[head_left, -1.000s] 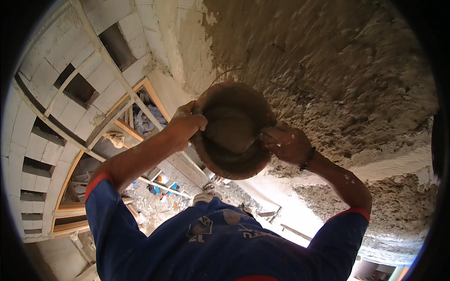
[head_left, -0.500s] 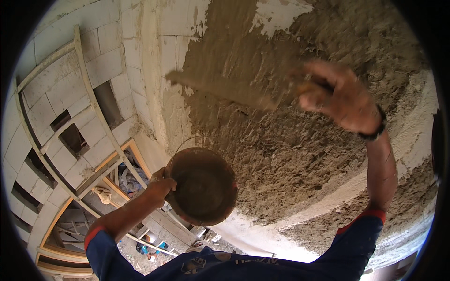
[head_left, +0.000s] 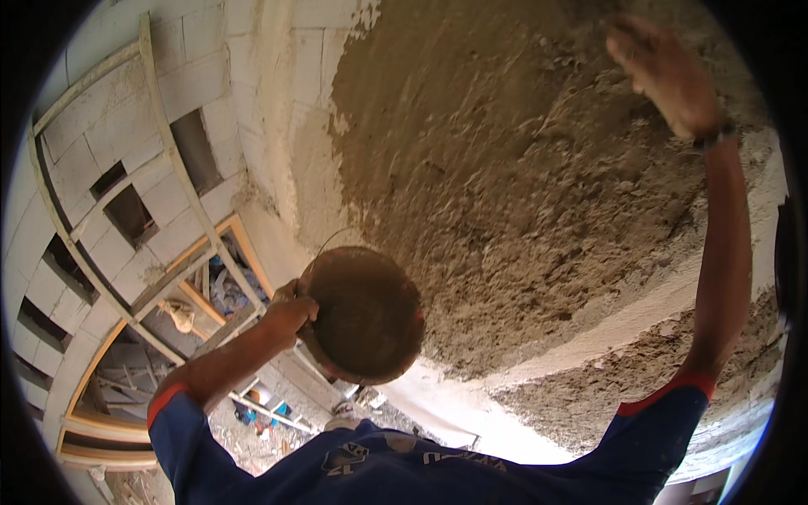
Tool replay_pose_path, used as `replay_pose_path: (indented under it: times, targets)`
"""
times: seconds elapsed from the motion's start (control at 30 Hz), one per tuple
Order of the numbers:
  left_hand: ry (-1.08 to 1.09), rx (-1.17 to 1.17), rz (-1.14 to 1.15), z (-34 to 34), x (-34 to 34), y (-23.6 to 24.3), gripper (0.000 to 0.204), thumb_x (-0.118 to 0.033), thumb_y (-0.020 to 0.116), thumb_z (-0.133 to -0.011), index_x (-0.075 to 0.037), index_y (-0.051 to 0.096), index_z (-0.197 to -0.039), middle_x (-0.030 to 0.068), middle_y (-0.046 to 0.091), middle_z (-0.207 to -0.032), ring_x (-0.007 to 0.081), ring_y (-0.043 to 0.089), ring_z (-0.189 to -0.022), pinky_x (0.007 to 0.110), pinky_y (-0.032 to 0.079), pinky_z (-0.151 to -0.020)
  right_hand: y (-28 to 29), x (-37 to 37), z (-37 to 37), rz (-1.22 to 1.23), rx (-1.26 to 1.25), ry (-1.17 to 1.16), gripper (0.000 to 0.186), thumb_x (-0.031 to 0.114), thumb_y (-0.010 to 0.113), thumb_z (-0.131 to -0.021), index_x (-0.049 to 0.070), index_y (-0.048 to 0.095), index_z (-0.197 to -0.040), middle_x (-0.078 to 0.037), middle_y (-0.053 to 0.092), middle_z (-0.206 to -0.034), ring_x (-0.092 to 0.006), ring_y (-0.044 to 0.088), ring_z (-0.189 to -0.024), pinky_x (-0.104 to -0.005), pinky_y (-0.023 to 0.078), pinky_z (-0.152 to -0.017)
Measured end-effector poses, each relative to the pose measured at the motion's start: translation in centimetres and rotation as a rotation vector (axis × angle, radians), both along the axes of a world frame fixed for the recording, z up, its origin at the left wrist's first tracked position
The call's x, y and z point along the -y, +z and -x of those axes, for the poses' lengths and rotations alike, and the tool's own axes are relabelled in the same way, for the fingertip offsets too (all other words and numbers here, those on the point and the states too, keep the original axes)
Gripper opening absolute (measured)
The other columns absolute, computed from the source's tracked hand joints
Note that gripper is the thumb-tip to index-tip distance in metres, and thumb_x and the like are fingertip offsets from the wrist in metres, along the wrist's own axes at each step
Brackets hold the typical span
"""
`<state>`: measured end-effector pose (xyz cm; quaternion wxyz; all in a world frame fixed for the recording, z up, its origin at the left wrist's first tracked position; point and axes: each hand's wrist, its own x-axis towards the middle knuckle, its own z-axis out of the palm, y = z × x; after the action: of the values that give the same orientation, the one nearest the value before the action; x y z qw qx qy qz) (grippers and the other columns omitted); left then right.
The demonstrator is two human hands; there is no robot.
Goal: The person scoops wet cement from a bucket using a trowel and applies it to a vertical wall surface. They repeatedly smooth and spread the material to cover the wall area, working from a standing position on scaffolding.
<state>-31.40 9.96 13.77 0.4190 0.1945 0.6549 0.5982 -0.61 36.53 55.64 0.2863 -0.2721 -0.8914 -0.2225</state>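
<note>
My left hand [head_left: 290, 313] is closed on the rim of a round bucket [head_left: 362, 316]. Grey-brown mortar coats its inside, and a thin wire handle stands up at its far side. Raised high at the upper right, my right hand [head_left: 665, 76] is closed round a trowel [head_left: 593, 10]. Only a dark, blurred part of the trowel shows at the top edge of the view. Under that hand spreads wet mortar [head_left: 471, 109] on the wall, smoother toward the upper left and rough and lumpy lower down.
Bare pale blocks [head_left: 307, 76] border the mortar on the left. Farther left stand a wooden pole frame [head_left: 160, 109], wall openings and a wood-framed window [head_left: 244, 252]. A pale smooth band [head_left: 606, 337] crosses the rough mortar at the lower right. Rubble lies far below, beside a ladder-like frame [head_left: 273, 412].
My right hand has swept up and to the right with the trowel, away from the wall's left edge. The bucket in my left hand sits slightly higher in view.
</note>
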Motion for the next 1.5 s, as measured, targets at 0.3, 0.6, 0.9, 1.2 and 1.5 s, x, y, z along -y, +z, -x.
replay_pose_path:
  times: [0.3, 0.6, 0.9, 1.2, 1.5]
  targets:
    - [-0.066, -0.046, 0.023, -1.1, -1.0, 1.7, 0.037, -0.001, 0.059, -0.064, -0.004, 0.059, -0.101, 0.0025, 0.053, -0.069, 0.0120, 0.051, -0.057, 0.026, 0.041, -0.049, -26.1, 7.0, 3.1, 0.483, 0.598, 0.164, 0.031, 0.020, 0.058, -0.089, 0.009, 0.058, -0.117, -0.015, 0.060, -0.107, -0.0219, 0.062, -0.087, -0.0357, 0.054, -0.069]
    - [-0.129, -0.060, 0.063, -0.5, -1.7, 3.1, 0.033, 0.004, 0.056, -0.066, 0.002, 0.061, -0.099, 0.0029, 0.053, -0.078, 0.0121, 0.048, -0.069, 0.027, 0.040, -0.057, -37.0, 10.2, 8.4, 0.408, 0.782, 0.124, 0.026, 0.027, 0.052, -0.090, 0.020, 0.061, -0.114, -0.016, 0.057, -0.111, -0.0320, 0.062, -0.085, -0.0433, 0.055, -0.062]
    - [-0.079, -0.081, 0.150, -0.1, -2.0, 2.5, 0.026, 0.002, 0.057, -0.067, 0.001, 0.058, -0.093, 0.0042, 0.053, -0.076, 0.0124, 0.050, -0.068, 0.028, 0.041, -0.057, -47.4, 9.2, 7.6, 0.699, 0.462, 0.585, 0.029, 0.031, 0.061, -0.083, 0.019, 0.060, -0.109, -0.019, 0.060, -0.093, -0.0364, 0.064, -0.074, -0.0449, 0.055, -0.065]
    - [-0.028, 0.018, -0.089, 3.7, -0.4, 2.5, 0.036, 0.001, 0.056, -0.064, 0.001, 0.057, -0.100, 0.0044, 0.053, -0.078, 0.0126, 0.049, -0.067, 0.026, 0.042, -0.058, -39.0, 9.9, 10.5, 0.707, 0.269, 0.438, 0.033, 0.025, 0.065, -0.081, 0.016, 0.059, -0.112, -0.019, 0.060, -0.091, -0.0359, 0.064, -0.079, -0.0433, 0.055, -0.066]
    - [0.026, -0.055, -0.113, 8.5, 0.7, 3.2, 0.041, 0.001, 0.056, -0.062, 0.001, 0.057, -0.103, 0.0055, 0.056, -0.078, 0.0144, 0.053, -0.068, 0.027, 0.045, -0.059, -23.7, 8.7, 14.0, 0.265, 0.278, 0.404, 0.035, 0.030, 0.064, -0.087, 0.005, 0.063, -0.111, -0.013, 0.069, -0.095, -0.0214, 0.068, -0.079, -0.0353, 0.056, -0.066]
